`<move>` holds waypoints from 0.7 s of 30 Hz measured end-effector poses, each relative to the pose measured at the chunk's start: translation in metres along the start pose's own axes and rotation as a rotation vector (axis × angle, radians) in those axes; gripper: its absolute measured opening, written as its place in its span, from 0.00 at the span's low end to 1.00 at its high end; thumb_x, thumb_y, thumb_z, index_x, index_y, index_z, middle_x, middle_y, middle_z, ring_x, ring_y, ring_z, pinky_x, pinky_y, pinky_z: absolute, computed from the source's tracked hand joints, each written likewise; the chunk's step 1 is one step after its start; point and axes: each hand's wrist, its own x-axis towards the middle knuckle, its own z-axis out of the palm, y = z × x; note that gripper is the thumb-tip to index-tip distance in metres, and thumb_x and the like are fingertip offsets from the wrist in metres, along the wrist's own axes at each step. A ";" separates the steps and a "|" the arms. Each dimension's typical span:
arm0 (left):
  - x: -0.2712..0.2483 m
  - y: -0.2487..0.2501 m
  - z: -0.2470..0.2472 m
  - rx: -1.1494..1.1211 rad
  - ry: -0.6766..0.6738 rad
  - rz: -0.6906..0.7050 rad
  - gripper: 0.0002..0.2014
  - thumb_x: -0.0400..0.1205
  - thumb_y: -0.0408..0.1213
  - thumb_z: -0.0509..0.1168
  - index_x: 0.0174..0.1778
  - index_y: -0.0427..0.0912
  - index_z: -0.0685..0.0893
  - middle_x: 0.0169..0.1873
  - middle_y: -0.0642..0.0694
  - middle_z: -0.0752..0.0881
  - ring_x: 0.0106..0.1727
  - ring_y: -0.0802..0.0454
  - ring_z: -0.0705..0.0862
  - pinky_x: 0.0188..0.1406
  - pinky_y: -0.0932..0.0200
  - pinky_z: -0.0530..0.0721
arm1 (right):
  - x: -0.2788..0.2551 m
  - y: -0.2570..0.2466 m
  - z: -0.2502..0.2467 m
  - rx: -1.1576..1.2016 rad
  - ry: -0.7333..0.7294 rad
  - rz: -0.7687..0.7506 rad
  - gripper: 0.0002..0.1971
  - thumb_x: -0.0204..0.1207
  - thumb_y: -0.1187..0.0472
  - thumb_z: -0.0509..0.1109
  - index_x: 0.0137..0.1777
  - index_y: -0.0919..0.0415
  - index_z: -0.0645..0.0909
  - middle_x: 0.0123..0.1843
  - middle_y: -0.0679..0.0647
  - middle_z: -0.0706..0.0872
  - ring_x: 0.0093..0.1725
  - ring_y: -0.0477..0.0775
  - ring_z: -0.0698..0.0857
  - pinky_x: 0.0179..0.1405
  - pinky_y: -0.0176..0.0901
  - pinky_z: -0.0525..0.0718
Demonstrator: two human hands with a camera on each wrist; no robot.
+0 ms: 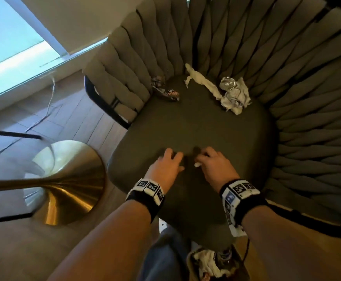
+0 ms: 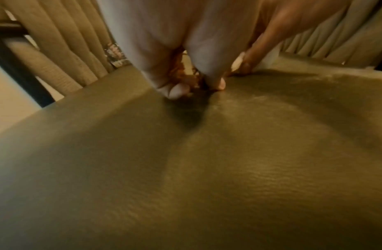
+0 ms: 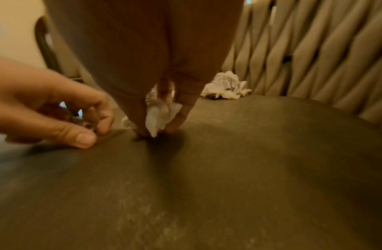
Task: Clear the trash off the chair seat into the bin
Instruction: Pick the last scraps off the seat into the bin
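Both my hands are low over the front of the dark olive chair seat (image 1: 196, 122). My right hand (image 1: 201, 159) pinches a small white tissue (image 3: 162, 115), fingertips down on the cushion. Close beside it, my left hand (image 1: 173, 159) curls its thumb and fingers round a small crinkled brown wrapper (image 3: 84, 122), partly hidden in the palm. At the back of the seat lie a black-and-white wrapper (image 1: 166, 93), a twisted white tissue (image 1: 202, 82) and a crumpled wad of foil and tissue (image 1: 234, 94). The bin (image 1: 189, 266) stands below the seat's front edge with trash in it.
The chair's woven strap back (image 1: 287, 78) curves round the seat's rear and right side. A brass table base (image 1: 68, 179) stands on the wooden floor to the left, with thin cables (image 1: 50, 102) near the window.
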 end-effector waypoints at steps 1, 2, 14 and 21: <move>0.006 -0.008 -0.001 0.030 -0.035 0.075 0.18 0.88 0.42 0.60 0.74 0.47 0.69 0.68 0.40 0.73 0.61 0.39 0.83 0.59 0.44 0.86 | -0.001 0.004 -0.002 0.054 0.041 0.050 0.15 0.81 0.65 0.62 0.64 0.53 0.81 0.68 0.58 0.77 0.63 0.66 0.79 0.62 0.54 0.79; 0.013 -0.015 -0.001 0.058 -0.064 0.137 0.17 0.88 0.38 0.59 0.73 0.46 0.70 0.67 0.41 0.74 0.63 0.41 0.83 0.62 0.46 0.85 | -0.001 0.009 -0.008 0.124 0.098 0.117 0.14 0.81 0.65 0.61 0.62 0.54 0.82 0.63 0.59 0.79 0.59 0.66 0.82 0.58 0.55 0.81; 0.147 -0.019 -0.129 -0.059 0.568 0.000 0.19 0.85 0.56 0.59 0.54 0.40 0.76 0.56 0.38 0.76 0.52 0.42 0.80 0.44 0.49 0.82 | 0.118 0.065 -0.116 0.001 0.531 0.447 0.38 0.72 0.29 0.62 0.69 0.59 0.69 0.75 0.66 0.67 0.74 0.72 0.64 0.72 0.68 0.66; 0.185 -0.041 -0.093 0.001 0.281 -0.144 0.34 0.80 0.63 0.64 0.69 0.37 0.71 0.74 0.32 0.67 0.69 0.31 0.73 0.65 0.36 0.78 | 0.168 0.075 -0.095 -0.043 0.273 0.366 0.31 0.77 0.34 0.61 0.78 0.36 0.61 0.83 0.63 0.57 0.79 0.73 0.59 0.74 0.75 0.63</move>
